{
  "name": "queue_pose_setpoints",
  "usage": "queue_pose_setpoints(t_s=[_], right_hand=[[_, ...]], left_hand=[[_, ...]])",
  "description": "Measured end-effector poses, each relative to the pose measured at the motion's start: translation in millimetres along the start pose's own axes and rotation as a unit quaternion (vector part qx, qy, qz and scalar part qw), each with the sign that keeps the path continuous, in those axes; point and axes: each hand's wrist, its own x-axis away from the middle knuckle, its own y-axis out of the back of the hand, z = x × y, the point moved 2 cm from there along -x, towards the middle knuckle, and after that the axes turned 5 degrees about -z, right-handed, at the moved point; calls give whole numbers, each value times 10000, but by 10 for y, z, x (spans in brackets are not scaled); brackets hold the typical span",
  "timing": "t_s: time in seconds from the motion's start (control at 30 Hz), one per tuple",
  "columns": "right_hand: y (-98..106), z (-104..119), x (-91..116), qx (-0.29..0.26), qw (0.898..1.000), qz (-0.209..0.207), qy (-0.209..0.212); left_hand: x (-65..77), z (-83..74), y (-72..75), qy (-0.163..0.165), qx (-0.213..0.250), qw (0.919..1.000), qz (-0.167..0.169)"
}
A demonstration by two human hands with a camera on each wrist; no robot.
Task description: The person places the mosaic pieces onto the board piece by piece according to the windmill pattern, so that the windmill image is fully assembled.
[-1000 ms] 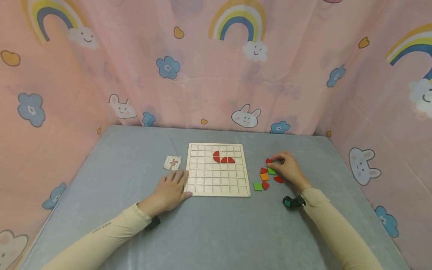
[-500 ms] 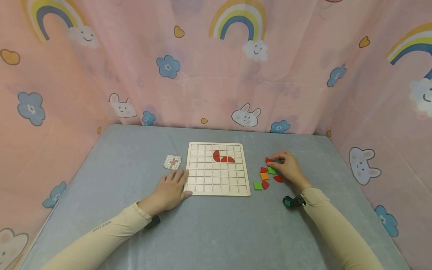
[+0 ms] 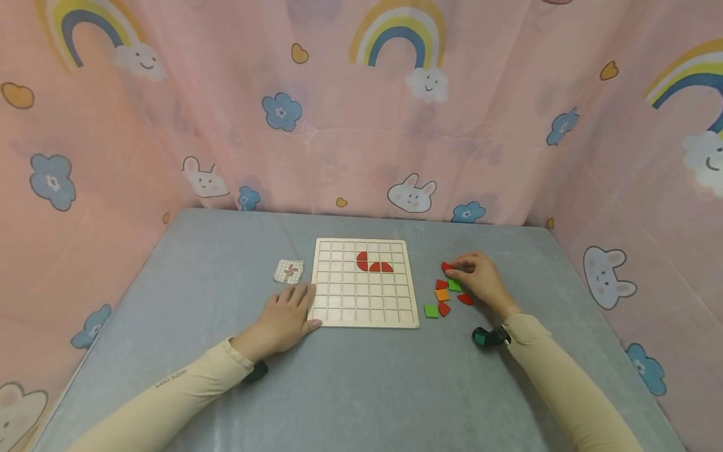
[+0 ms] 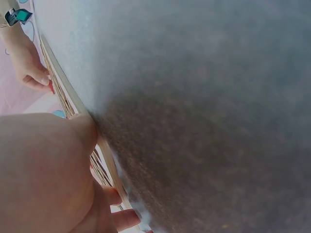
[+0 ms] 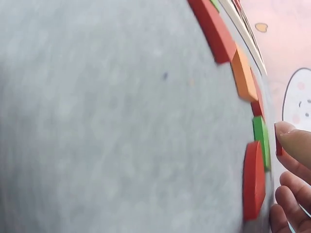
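My right hand point(image 3: 480, 277) pinches a red quarter-circle piece point(image 3: 446, 267) between thumb and fingers, to the right of the board; in the right wrist view that red piece point(image 5: 278, 140) shows edge-on at the thumb. At the left edge of the pale wooden grid board point(image 3: 361, 301) lies my left hand point(image 3: 282, 319), its fingers extended along the side and the thumb at the near corner. Three red quarter-circles sit in the grid's upper middle: one pair point(image 3: 381, 267) side by side and a half-round shape point(image 3: 363, 261) up and left of it.
Right of the board lie loose pieces: a green square point(image 3: 432, 311), another green square point(image 3: 454, 285), an orange square point(image 3: 442, 295) and several red quarter-circles point(image 3: 465, 299). A small card point(image 3: 289, 272) printed with a red pinwheel lies left of the board. Pink patterned cloth point(image 3: 339, 157) walls the grey table.
The red piece in my right hand has shifted slightly left, towards the board. My left hand and the board have stayed where they were.
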Motion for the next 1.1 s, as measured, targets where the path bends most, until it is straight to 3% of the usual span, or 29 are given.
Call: queue_pose_setpoints(t_s=[0.47, 1.1], right_hand=[[-155, 294, -51, -60, 9994, 87, 333], [-545, 805, -41, -211, 9975, 321, 597]], left_hand=[[8, -19, 19, 0, 26, 10000, -55], [14, -15, 4, 15, 34, 10000, -80]])
